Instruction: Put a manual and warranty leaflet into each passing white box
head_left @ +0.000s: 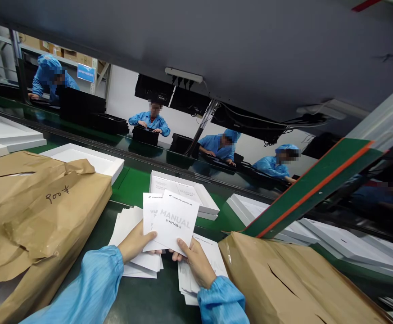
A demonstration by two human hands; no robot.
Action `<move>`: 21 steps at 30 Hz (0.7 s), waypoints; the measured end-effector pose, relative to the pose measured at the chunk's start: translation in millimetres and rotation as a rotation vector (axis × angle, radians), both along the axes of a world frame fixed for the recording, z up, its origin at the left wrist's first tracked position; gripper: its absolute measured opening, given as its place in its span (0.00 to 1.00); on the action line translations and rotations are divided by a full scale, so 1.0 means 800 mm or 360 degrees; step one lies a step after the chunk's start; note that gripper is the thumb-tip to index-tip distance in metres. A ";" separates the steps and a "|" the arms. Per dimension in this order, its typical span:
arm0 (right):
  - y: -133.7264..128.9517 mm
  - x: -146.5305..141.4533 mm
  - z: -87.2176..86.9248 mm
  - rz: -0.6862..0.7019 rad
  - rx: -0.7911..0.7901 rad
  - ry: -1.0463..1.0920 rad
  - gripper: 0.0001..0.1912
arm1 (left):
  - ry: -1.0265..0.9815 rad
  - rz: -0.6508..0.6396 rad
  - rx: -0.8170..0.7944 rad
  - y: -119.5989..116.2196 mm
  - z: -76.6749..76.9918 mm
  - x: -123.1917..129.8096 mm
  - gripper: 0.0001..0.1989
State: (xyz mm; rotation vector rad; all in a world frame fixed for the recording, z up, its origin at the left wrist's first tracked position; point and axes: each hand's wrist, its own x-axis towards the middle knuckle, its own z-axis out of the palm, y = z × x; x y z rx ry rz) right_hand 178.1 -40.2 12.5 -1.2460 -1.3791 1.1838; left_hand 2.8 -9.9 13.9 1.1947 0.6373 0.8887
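Note:
My left hand [137,240] grips a white warranty card [151,220] by its lower left corner, thumb on top. Pinched in my right hand [196,256] is a white manual [178,220] printed "MANUAL", which overlaps the card's right side. Beneath my left hand lies a loose stack of white papers [127,225]. Another stack of manuals [211,252] lies under and beside my right hand. Just beyond both hands sits a white box tray [182,189] with printed leaflets in it.
Brown paper packages flank me, one at left [47,211] and one at right [284,274]. More white box trays [84,157] line the green conveyor [125,184]. A slanted post [318,189] rises at right. Several people in blue work across the line.

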 end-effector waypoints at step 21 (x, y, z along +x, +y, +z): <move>-0.002 0.014 0.003 0.0331 -0.0055 -0.0147 0.16 | -0.0344 0.0496 0.0021 0.005 -0.007 -0.004 0.27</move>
